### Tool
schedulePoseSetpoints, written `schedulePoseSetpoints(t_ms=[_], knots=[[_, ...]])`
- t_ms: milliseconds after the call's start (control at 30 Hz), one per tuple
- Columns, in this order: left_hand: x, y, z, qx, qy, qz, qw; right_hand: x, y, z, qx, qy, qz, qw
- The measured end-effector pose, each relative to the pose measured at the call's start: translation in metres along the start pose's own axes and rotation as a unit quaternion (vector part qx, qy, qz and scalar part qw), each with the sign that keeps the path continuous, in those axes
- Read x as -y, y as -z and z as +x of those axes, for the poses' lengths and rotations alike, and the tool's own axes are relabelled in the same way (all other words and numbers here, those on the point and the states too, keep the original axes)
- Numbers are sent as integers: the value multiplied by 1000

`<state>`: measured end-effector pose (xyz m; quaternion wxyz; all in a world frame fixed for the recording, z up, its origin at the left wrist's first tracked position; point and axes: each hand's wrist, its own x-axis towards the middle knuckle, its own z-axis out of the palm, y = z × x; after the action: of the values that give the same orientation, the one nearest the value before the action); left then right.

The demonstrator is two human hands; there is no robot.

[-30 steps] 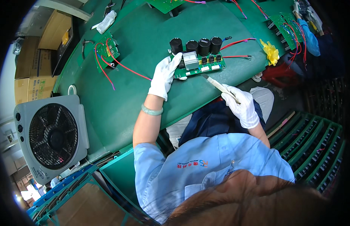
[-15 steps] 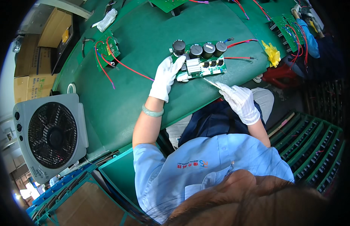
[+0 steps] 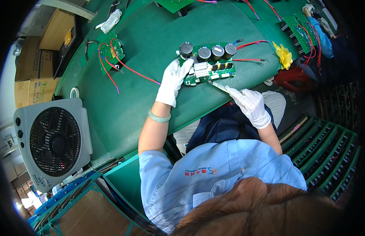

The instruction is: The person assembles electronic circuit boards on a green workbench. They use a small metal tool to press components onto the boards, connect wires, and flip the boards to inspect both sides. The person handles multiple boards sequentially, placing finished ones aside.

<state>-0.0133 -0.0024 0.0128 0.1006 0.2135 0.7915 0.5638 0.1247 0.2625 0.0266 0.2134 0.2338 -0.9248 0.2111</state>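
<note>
A green circuit board (image 3: 194,50) lies on the green bench mat in front of me. It carries several black cylindrical capacitors (image 3: 204,54) along its far side and a silvery finned heat sink (image 3: 201,70) nearer to me. My left hand (image 3: 171,82), in a white glove, is closed on the board's left end, its fingers by the leftmost capacitor. Pinched in my right hand (image 3: 251,105), also gloved, is a slim metal tool that looks like tweezers (image 3: 220,86). Its tip is at the board's near edge, below the heat sink. Red wires (image 3: 249,60) run off the board's right side.
Another wired board (image 3: 112,53) and a white glove (image 3: 111,21) lie at the far left. A grey box fan (image 3: 85,129) stands left. Yellow crumpled material (image 3: 284,57) sits at the mat's right edge. Beyond it, a co-worker's arm (image 3: 322,41) is beside another board (image 3: 298,33).
The tool's tip has shifted slightly left along the board's near edge, with my right hand following a little. The board has tilted slightly under my left hand, which keeps its place.
</note>
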Motion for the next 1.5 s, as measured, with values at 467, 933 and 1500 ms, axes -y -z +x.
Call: schedulePoseSetpoints(t_ms=[467,933,1500], knots=[[4,5,-7,9,3,212,977,12,-1,7,-46,-22,-3,999],[16,-12,-13,32,-65,229,971,27,-10,-9,-108,-86,-18,990],[3,-5,-14,9,-176,400,900,29,7,-19,48,-119,38,991]])
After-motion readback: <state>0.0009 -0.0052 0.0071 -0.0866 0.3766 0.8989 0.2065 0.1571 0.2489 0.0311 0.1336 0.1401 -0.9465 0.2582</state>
